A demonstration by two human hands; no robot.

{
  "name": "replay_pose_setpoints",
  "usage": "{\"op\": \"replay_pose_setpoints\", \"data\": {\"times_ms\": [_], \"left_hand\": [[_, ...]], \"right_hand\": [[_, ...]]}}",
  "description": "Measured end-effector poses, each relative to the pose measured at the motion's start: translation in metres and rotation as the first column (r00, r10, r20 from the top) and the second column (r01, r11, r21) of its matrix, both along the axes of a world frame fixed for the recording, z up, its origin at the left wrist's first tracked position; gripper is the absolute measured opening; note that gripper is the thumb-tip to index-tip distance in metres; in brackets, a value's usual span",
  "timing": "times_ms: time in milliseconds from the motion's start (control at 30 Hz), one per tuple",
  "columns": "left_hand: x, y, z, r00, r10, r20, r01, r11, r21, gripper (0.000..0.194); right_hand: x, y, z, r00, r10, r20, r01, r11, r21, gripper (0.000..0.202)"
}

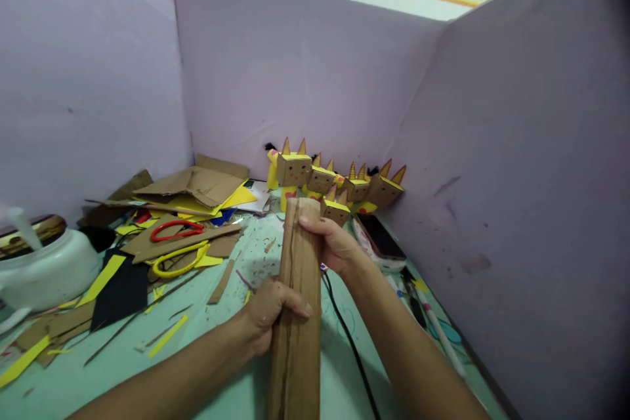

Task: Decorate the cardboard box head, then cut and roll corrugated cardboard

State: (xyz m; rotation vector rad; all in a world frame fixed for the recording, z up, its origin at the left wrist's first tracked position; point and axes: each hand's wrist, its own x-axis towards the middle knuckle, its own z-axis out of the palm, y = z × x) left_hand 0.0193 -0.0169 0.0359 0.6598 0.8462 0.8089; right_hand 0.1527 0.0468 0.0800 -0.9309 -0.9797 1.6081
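A long brown strip of folded cardboard point(301, 256) stretches away from me over the middle of the table, a dark lengthwise seam showing near its left side. My left hand point(270, 314) grips it around the middle, thumb lying across the top. Farther up, my right hand point(333, 241) holds the right edge near the far end, its thumb pressed on the upper face. The other fingers of both hands are mostly hidden behind the cardboard. Just beyond the far end stand several small cardboard animal figures point(294, 170) with yellow bodies and pointed horns or ears.
Cardboard sheets point(191, 185) and scraps lie left, with red-handled scissors point(165, 230) and yellow-handled scissors point(170, 270). A white pot point(59, 269) stands far left. A phone point(378, 236) and a black cable point(344, 328) are at right. Lilac panels point(305, 65) enclose the table.
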Motion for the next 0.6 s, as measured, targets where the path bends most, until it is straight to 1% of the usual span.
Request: {"op": "replay_pose_setpoints", "data": {"times_ms": [133, 267, 400, 600], "left_hand": [[0.001, 0.001, -0.004, 0.996, -0.045, -0.081, 0.043, 0.999, -0.027, 0.015], [0.002, 0.001, -0.007, 0.991, -0.058, -0.123, 0.054, 0.998, -0.031, 0.017], [0.003, 0.001, -0.005, 0.988, -0.059, -0.141, 0.056, 0.998, -0.025, 0.016], [0.005, -0.002, 0.003, 0.990, -0.017, -0.141, 0.016, 1.000, -0.007, 0.023]], "right_hand": [[-0.004, 0.006, -0.014, 0.996, -0.089, -0.003, 0.089, 0.995, 0.039, 0.045], [-0.003, 0.007, -0.021, 0.991, -0.131, -0.008, 0.131, 0.990, 0.057, 0.050], [-0.003, 0.004, -0.021, 0.991, -0.130, -0.018, 0.131, 0.989, 0.066, 0.049], [-0.002, -0.009, -0.021, 0.997, -0.078, -0.025, 0.080, 0.993, 0.086, 0.049]]}}
